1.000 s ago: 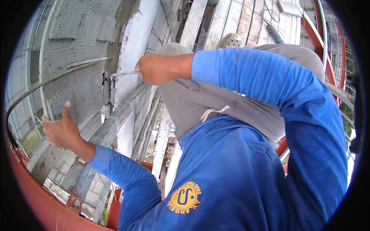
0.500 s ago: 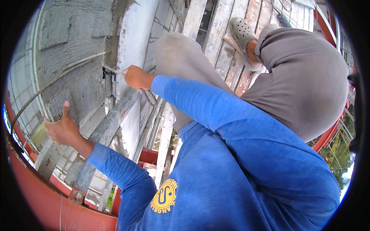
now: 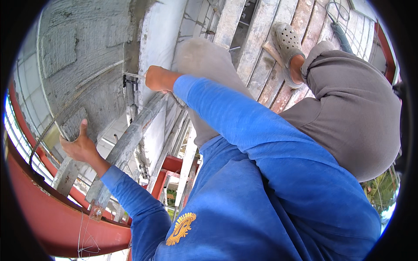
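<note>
My left hand (image 3: 82, 148) grips the lower edge of a grey, rough cement-faced panel (image 3: 98, 98), thumb up on its face and fingers round the edge. My right hand (image 3: 160, 79) is a closed fist beside a white post-like surface (image 3: 152, 39). From the fist a thin, light metal rod (image 3: 135, 75) points left to a small black fitting (image 3: 126, 81) at the panel's side. Below the fist hangs a grey loop (image 3: 177, 101); whether it belongs to the rod I cannot tell. The fist hides the rod's held end.
Worn wooden planks (image 3: 261, 56) lie under my clog-clad foot (image 3: 287, 41). A galvanized metal beam (image 3: 130, 139) runs slantwise between my arms. Red steel beams (image 3: 78, 230) stand at lower left, with loose wire on one. A dark tool with a cord (image 3: 342, 37) lies at upper right.
The whole view has shifted and turned slightly, so panel and hands appear a little further right. Both hands keep their grips; my right fist has turned, showing more of its back.
</note>
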The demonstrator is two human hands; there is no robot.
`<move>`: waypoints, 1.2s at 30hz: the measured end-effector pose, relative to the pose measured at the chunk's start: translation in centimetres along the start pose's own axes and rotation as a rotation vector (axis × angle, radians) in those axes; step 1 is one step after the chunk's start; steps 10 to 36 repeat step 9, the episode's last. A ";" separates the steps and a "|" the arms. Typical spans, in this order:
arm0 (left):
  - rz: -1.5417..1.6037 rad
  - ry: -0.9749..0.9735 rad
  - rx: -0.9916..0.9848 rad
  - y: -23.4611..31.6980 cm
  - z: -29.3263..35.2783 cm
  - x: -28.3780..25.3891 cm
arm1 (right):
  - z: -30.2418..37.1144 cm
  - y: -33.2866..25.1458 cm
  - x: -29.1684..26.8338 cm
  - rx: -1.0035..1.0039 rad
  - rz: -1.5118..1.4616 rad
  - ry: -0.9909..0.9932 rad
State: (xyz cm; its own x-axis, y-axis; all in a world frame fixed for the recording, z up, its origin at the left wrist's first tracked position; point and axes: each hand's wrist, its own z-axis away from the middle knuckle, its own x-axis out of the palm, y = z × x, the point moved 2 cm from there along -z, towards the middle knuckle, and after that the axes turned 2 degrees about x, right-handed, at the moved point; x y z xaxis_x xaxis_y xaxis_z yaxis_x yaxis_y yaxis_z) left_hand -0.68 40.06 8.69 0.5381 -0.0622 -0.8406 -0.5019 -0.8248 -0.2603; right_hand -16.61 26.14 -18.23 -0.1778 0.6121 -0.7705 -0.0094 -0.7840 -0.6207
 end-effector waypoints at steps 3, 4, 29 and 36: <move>0.064 -0.029 -0.036 0.3 0.5 -0.3 | -1.8 2.6 -0.2 0.006 -0.043 -0.105; 0.032 0.008 -0.026 1.3 0.2 -0.6 | -3.2 4.1 -0.5 0.058 -0.110 -0.134; -0.039 0.020 0.000 2.0 0.8 -0.9 | -4.2 9.2 -3.6 0.297 -1.246 -0.376; -0.039 0.020 0.000 2.0 0.8 -0.9 | -4.2 9.2 -3.6 0.297 -1.246 -0.376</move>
